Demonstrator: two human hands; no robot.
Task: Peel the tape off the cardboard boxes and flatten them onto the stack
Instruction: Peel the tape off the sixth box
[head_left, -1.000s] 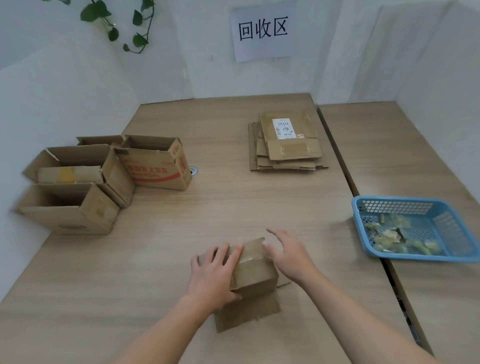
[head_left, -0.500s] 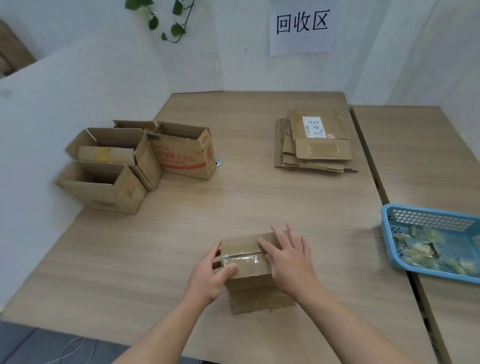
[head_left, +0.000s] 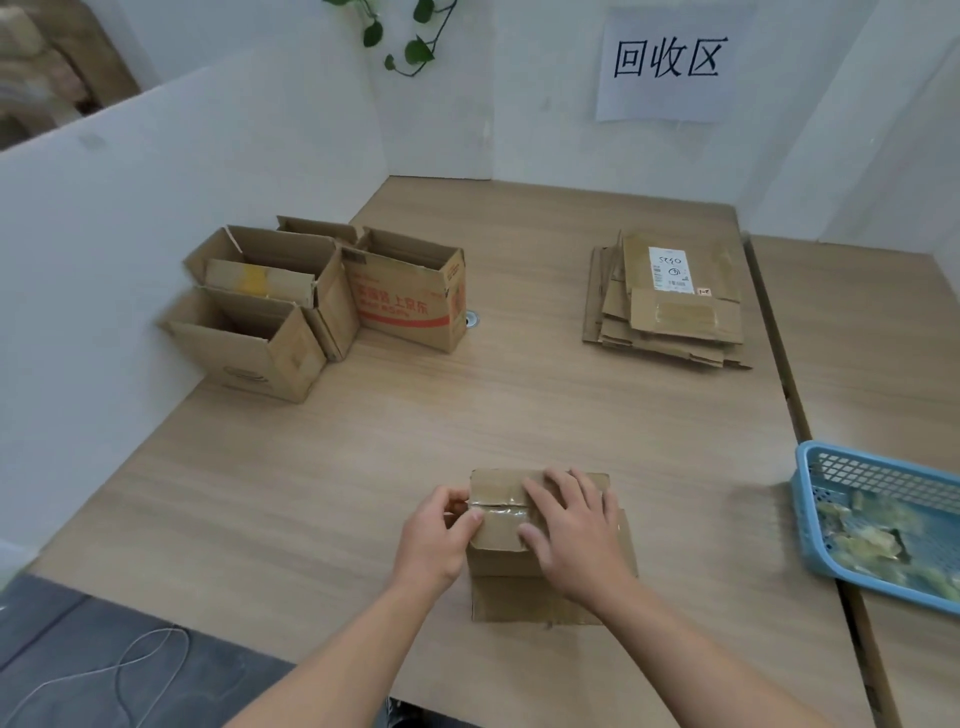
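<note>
A small brown cardboard box (head_left: 498, 545) stands near the table's front edge, its top flaps closed with clear tape (head_left: 501, 506) along the seam. My left hand (head_left: 434, 538) is at the box's left end, thumb and fingers pinching at the tape's end. My right hand (head_left: 571, 530) lies flat on the box top with fingers spread, pressing it down. A stack of flattened cardboard boxes (head_left: 670, 306) lies at the back right of the table.
Three opened cardboard boxes (head_left: 317, 301) stand together at the left by the white partition. A blue plastic basket (head_left: 878, 478) holding crumpled tape sits at the right edge. Bare wooden table (head_left: 519, 395) lies between. A cable runs on the floor at bottom left.
The box was turned so its taped seam runs left to right. My right hand came to rest flat on top, and my left hand moved to the tape's left end. The view shifted left.
</note>
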